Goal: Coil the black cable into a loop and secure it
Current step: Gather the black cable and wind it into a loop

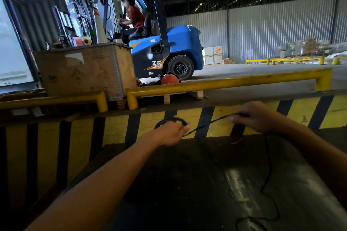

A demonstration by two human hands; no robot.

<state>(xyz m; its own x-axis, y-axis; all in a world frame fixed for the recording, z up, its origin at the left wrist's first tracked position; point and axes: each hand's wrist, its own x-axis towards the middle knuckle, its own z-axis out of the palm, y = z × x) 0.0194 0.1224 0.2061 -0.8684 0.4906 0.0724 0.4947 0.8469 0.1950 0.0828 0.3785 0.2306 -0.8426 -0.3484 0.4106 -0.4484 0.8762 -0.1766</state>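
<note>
Nearest me, loose slack of the thin black rubber cable [270, 170] snakes over the dark, worn metal surface [187, 184] at near right. I judge it light, limp and easily tangled, best pinched just short of the coil. Further out, my left hand [173, 133] is closed around a small finished loop. My right hand [257, 116], further right, pinches the taut run between them. Beyond stand a yellow-and-black striped barrier [187, 118] and a blue forklift [169, 50].
</note>
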